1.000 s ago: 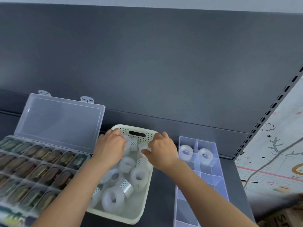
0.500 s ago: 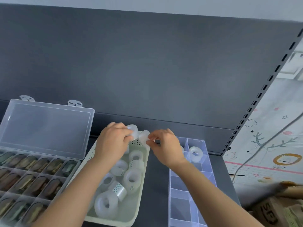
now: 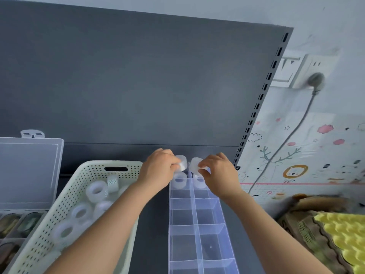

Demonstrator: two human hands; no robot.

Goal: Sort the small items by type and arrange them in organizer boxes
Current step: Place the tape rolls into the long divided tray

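My left hand [image 3: 160,168] pinches a small clear tape roll [image 3: 182,162], and my right hand [image 3: 216,168] pinches a second clear tape roll [image 3: 194,164]. Both rolls hover side by side above the far end of the clear divided organizer box [image 3: 199,230]. Its two far compartments each hold a tape roll [image 3: 179,181], partly hidden under my fingers; the nearer compartments hold nothing. The white perforated basket [image 3: 59,210] to the left holds several more clear tape rolls [image 3: 96,191].
A clear lidded organizer [image 3: 29,171] with dark oval items stands at the far left, lid up. A dark back panel rises behind the shelf. Right of the shelf are a patterned mat, a wall socket with a cable [image 3: 292,133], and yellow foam [image 3: 341,236].
Both hands lifted a tape roll each out of the basket and carried them right, over the far end of the divided box. The camera view swung right.
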